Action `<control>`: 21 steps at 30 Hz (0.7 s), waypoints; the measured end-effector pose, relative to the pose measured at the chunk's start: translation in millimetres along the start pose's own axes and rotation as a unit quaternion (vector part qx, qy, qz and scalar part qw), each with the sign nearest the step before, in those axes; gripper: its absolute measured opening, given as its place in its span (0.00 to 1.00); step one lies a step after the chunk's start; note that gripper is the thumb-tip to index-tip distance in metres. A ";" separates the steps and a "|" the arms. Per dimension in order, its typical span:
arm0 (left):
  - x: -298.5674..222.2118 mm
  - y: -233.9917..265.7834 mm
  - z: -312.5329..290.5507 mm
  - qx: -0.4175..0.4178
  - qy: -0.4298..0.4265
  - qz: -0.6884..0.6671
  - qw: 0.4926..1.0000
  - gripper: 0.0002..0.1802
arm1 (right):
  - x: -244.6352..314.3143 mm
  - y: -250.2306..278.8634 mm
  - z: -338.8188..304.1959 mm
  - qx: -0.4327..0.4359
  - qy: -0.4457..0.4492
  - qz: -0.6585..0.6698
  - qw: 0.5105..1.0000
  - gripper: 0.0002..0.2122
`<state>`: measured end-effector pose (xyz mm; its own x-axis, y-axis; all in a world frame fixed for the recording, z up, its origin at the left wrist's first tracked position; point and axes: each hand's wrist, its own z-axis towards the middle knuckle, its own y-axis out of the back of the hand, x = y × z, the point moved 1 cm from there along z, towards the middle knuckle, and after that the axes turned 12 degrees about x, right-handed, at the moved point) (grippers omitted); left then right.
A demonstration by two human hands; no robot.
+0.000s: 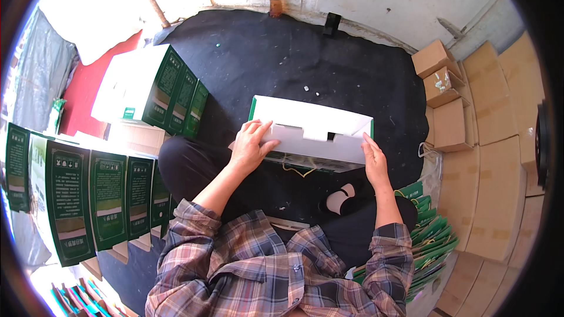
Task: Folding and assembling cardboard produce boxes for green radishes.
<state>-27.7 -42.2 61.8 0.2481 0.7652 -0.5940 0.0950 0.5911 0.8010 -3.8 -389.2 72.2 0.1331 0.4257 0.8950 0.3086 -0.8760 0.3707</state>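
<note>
A white and green cardboard gift box [317, 111] is held in front of me, above my crossed legs. Its white flaps face up, with a cut-out slot along their joint, and a yellow cord handle [299, 168] hangs on the near side. At the box's left end, my left hand [252, 145] grips the edge with its fingers over the white flap and the thumb pointing right. My right hand [375, 161] holds the right end, fingertips at the corner. The undersides of the box and some fingers are hidden.
Green and white boxes [155, 91] stand in rows at my left, with more boxes [106, 194] nearer. Flat green pieces with yellow cords [432, 240] are stacked at my right. Brown cartons [493, 182] line the right side. A jar [275, 3] and a black object [332, 24] stand by the far wall.
</note>
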 end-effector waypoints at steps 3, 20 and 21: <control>-11.0 -8.4 7.9 -0.051 0.074 -0.017 0.996 0.28 | -5.8 -0.4 2.8 -0.022 0.081 -0.123 0.989 0.21; -15.4 -11.7 7.6 0.113 -0.003 0.205 0.972 0.31 | 11.5 -25.8 -13.5 -0.013 0.067 -0.415 0.907 0.25; -15.8 -12.5 7.5 0.114 -0.005 0.204 0.972 0.31 | 11.2 -25.6 -13.8 -0.012 0.072 -0.413 0.908 0.24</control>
<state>-25.5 -63.6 61.7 0.3186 0.9211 -0.2236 0.1980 0.1660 0.9660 -23.3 -365.2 76.2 -0.2597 0.9069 0.3319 0.2270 -0.2767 0.9338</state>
